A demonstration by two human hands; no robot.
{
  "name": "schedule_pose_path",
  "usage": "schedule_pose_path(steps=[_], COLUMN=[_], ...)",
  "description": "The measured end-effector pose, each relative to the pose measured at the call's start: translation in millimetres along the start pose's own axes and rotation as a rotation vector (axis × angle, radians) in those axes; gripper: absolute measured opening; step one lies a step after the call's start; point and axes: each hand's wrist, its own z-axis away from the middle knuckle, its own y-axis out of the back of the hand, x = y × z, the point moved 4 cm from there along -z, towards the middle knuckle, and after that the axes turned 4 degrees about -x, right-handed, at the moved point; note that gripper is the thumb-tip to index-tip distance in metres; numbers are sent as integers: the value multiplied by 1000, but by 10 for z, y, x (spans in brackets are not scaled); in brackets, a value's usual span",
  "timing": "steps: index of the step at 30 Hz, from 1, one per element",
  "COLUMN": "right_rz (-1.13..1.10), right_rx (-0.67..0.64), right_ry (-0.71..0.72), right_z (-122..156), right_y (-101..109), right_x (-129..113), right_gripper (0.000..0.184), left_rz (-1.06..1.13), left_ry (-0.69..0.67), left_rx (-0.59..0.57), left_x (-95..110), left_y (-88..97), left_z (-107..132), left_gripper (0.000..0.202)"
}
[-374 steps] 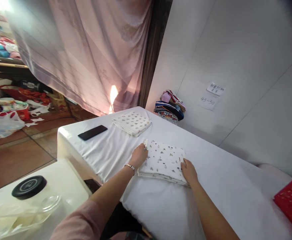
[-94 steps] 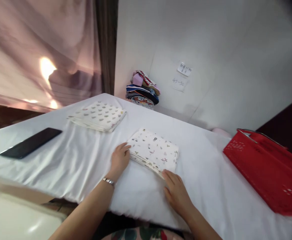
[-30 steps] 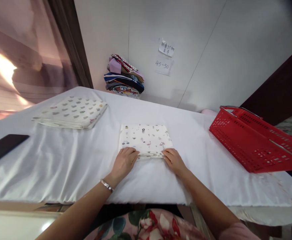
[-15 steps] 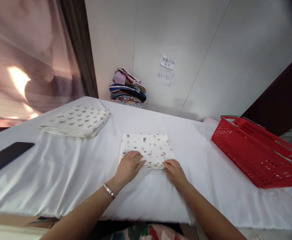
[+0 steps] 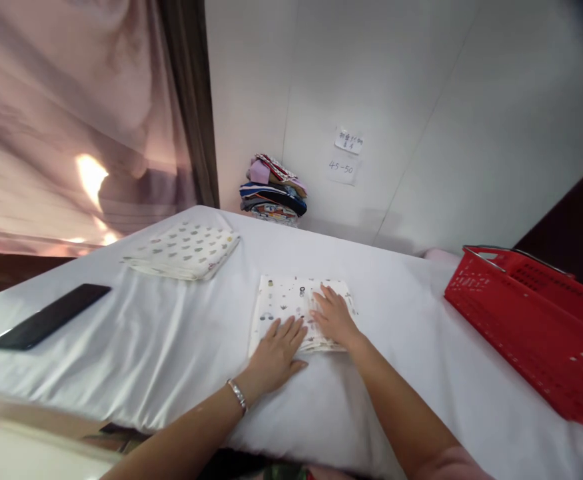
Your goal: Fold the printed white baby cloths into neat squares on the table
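Observation:
A folded white cloth [image 5: 284,297] with small printed figures lies flat on the white-covered table [image 5: 396,320], in front of me. My left hand [image 5: 277,353] rests on its near left part, palm down, fingers stretched and spread. On the right half lies my right hand [image 5: 336,315], also flat with fingers apart, covering some of the print. Neither hand grips anything. A second folded white cloth [image 5: 186,250], printed with grey leaf-like shapes, is farther off to the left.
A red plastic basket [image 5: 526,327] stands at the right side of the table. To the left lies a dark flat slab [image 5: 54,317]. Behind the table edge rises a stack of folded fabrics [image 5: 274,193] against the wall. A pink curtain [image 5: 71,100] hangs at the left.
My right hand has let go of the cloth's near right corner and moved up onto it. My left hand's fingers have straightened and spread. The view has shifted left.

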Motion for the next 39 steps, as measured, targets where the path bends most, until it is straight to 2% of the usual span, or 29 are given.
schedule_pose_path(steps=[3,6,8,11,13,16,21,24,29,33,39], right_rz=[40,64,82,98,82,5,6,-22,-101,-142,-84], right_rx=[-85,-100,-154,-243,-273,-326,-207,-212,-172,-121,-72], right_ry=[-87,-86,-120,-184,-205,-227,-340,-411,-390,-375,-419], right_z=[-7,44,62,52,17,-73,-166,-109,-54,-53,33], right_y=[-243,-356,-369,-336,-295,-219,-42,-90,-159,-119,-66], right_x=[251,359,358,295,255,274,575,761,843,845,823], right_gripper=[47,50,52,55,55,56,61,61,61,58,54], left_rz=[56,198,273,197,103,35,20,40,102,129,207], left_ry=[14,100,203,378,438,438,447,455,480,578,838], left_rx=[-10,4,22,58,37,-26,-51,-51,-56,-19,48], left_x=[24,-30,-141,-350,-446,-500,-503,-503,-523,-548,-610], left_y=[46,157,235,270,205,57,-8,13,10,24,51], left_z=[31,-42,-133,-223,-226,-186,-152,-162,-159,-132,-26], left_gripper=[65,46,39,43,48,51,52,51,51,53,64])
